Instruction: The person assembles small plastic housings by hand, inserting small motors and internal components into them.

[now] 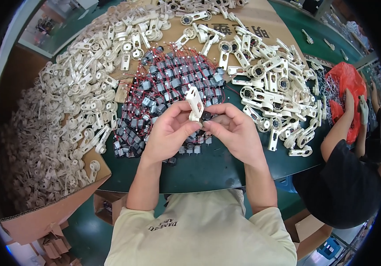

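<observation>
In front of my chest, my left hand (167, 134) pinches a cream plastic housing (194, 101) with a slotted arm, which stands tilted upward. My right hand (238, 135) is closed on a small black round part (206, 115) at the housing's lower end; fingers hide much of it, and I cannot tell whether it is seated in the housing. Just beyond both hands spreads a heap of small grey motors (168, 84) with red wires. To the right lie many similar cream housings (272, 106), several with black round parts in them.
A large cardboard box (62, 206) full of cream housings stands at the left, its pile spilling onto the green table (217, 170). Flattened cardboard (261, 22) lies at the back. On the right, another person (341, 177) works beside a red plastic bag (345, 75).
</observation>
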A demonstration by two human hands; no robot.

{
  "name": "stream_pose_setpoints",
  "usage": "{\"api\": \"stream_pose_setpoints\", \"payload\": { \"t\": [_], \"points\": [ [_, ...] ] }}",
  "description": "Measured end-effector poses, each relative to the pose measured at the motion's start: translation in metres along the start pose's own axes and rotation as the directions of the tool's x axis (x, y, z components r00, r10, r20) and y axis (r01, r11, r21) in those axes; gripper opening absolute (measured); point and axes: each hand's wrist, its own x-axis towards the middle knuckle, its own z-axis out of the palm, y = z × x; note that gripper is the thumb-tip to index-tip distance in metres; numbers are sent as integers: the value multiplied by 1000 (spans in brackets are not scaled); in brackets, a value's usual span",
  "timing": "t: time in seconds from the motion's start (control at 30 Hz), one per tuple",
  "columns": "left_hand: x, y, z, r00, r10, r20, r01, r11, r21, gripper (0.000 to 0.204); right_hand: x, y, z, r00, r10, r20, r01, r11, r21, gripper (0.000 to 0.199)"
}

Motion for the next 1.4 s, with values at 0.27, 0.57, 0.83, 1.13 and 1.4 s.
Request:
{"api": "stream_pose_setpoints", "payload": {
  "t": [0.27,0.57,0.83,1.13,1.4],
  "points": [
    [-1,-2,5,1000,23,-21,-22,999,41,32,0,4,5,986,-140,-96,139,990,-14,23],
    [4,-1,5,992,-26,-123,4,984,-175,34,9,6,6,856,-513,-64,415,755,-508,26],
    [-5,-2,0,986,24,-165,-29,999,-28,37,8,3,25,871,-487,65,415,659,-628,34],
    [-3,-8,14,999,20,-41,-20,1000,-13,41,-1,14,13,969,-229,-93,184,919,-349,19],
    [-2,-9,11,998,-51,-29,55,986,159,43,1,12,16,951,-282,-123,220,904,-367,17]
  ]
}}
